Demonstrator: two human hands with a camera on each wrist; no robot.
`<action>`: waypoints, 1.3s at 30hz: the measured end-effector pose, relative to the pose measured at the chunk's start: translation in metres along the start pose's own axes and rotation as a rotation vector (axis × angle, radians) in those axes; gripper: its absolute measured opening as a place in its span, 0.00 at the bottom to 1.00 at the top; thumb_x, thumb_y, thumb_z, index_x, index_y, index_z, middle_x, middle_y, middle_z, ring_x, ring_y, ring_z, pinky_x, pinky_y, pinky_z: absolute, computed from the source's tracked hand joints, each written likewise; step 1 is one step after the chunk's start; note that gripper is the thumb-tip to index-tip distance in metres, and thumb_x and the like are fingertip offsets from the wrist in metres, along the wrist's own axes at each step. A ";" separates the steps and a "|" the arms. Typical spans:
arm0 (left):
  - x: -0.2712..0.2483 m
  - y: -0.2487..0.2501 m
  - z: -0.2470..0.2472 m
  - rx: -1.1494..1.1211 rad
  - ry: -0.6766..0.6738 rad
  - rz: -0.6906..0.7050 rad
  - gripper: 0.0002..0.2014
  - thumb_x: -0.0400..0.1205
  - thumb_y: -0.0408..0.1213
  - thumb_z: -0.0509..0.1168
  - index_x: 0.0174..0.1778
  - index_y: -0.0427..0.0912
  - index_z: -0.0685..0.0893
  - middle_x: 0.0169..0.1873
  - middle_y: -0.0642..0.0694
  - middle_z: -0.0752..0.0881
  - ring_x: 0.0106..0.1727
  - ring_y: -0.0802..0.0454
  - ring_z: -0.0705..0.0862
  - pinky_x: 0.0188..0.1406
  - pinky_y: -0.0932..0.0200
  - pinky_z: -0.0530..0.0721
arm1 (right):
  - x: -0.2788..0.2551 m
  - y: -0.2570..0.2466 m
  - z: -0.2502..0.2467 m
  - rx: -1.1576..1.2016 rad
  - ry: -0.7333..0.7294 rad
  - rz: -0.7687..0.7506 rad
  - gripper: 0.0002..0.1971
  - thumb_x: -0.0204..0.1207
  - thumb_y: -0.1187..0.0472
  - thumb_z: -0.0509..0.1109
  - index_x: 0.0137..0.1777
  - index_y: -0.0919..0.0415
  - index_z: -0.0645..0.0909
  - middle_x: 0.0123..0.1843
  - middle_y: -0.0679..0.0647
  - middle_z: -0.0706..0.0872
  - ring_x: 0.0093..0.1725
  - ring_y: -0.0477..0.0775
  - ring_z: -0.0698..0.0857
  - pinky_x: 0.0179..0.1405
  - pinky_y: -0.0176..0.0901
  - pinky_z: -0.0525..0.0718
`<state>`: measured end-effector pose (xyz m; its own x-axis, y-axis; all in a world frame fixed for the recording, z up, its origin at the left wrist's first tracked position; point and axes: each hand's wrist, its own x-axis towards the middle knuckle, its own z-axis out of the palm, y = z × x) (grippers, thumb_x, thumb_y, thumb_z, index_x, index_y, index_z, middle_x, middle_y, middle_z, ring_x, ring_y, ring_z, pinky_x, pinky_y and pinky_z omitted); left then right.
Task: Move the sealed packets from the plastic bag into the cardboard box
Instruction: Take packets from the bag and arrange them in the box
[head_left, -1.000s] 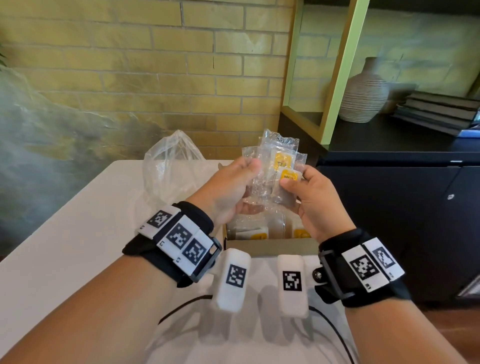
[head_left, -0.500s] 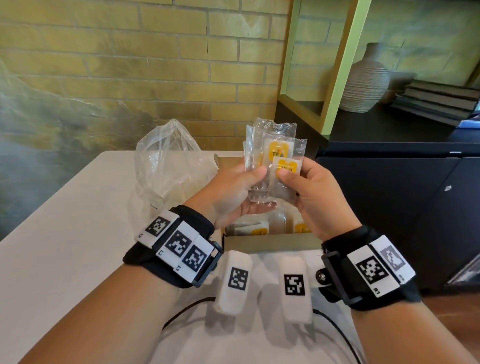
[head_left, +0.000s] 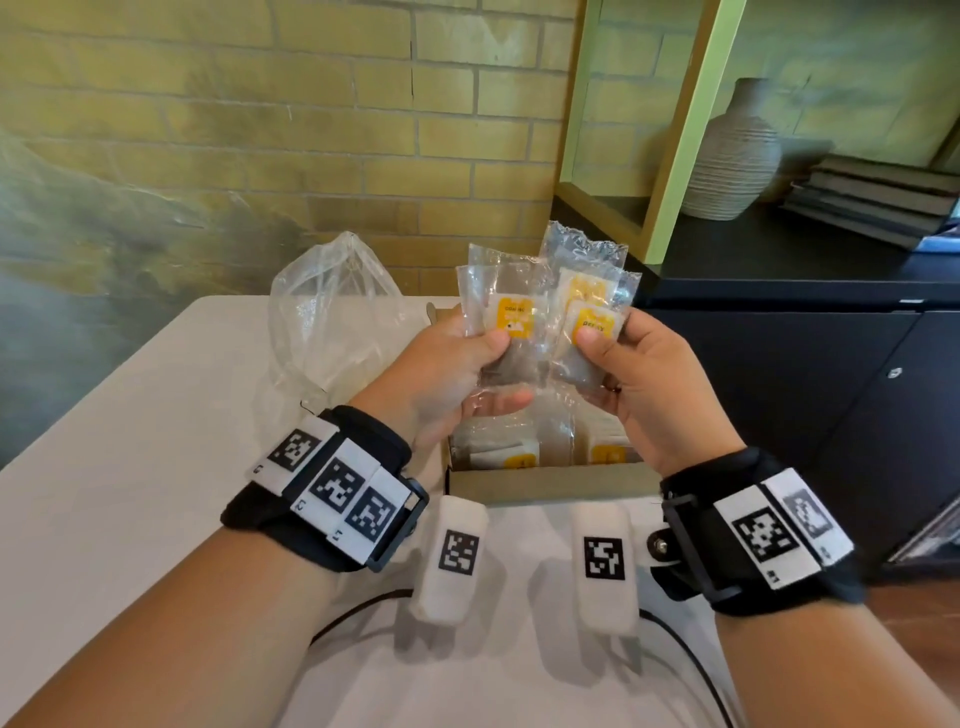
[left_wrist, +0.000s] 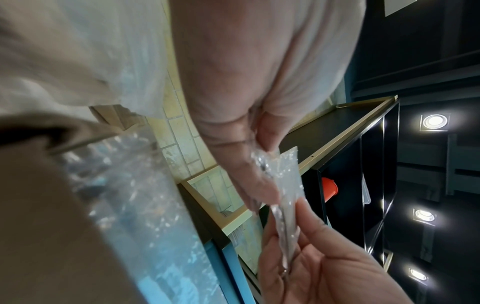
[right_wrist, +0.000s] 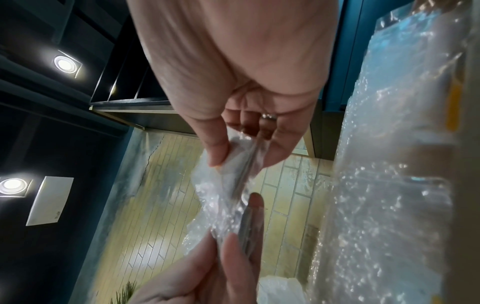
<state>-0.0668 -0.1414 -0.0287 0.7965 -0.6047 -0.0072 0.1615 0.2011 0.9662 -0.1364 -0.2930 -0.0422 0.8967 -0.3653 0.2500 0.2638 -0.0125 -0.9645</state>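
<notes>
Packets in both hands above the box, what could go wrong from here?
1. The sealed packets are fanned out, pinched only at their lower ends by the left hand and right hand; a slick one could slip out and miss the cardboard box.
2. The box already holds packets, so a whole bunch dropped in may jam or stick up.

Left grip raised, fingers curled, pinching; right grip likewise
</notes>
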 end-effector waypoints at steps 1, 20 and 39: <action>-0.001 0.000 0.001 0.024 -0.013 0.000 0.09 0.85 0.30 0.57 0.56 0.42 0.80 0.44 0.46 0.86 0.41 0.53 0.87 0.35 0.57 0.89 | 0.000 0.000 0.000 -0.013 -0.002 0.004 0.11 0.79 0.63 0.65 0.60 0.58 0.80 0.53 0.54 0.89 0.47 0.47 0.89 0.41 0.40 0.86; -0.015 0.011 0.009 1.075 -0.065 0.154 0.10 0.79 0.33 0.67 0.31 0.44 0.81 0.29 0.56 0.78 0.33 0.60 0.76 0.30 0.67 0.68 | 0.002 -0.056 -0.061 -0.594 -0.048 -0.120 0.14 0.78 0.65 0.65 0.62 0.53 0.78 0.56 0.50 0.86 0.55 0.45 0.86 0.52 0.39 0.84; -0.022 0.029 -0.002 1.088 -0.004 0.224 0.09 0.79 0.30 0.66 0.40 0.50 0.86 0.32 0.59 0.81 0.31 0.66 0.76 0.29 0.73 0.69 | -0.001 -0.036 -0.030 -1.606 -0.536 0.075 0.09 0.78 0.66 0.66 0.52 0.56 0.86 0.47 0.48 0.82 0.50 0.49 0.79 0.50 0.34 0.71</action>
<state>-0.0787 -0.1205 -0.0011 0.7414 -0.6422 0.1945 -0.5850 -0.4765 0.6563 -0.1578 -0.3203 -0.0105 0.9892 -0.0798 -0.1231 -0.0801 -0.9968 0.0031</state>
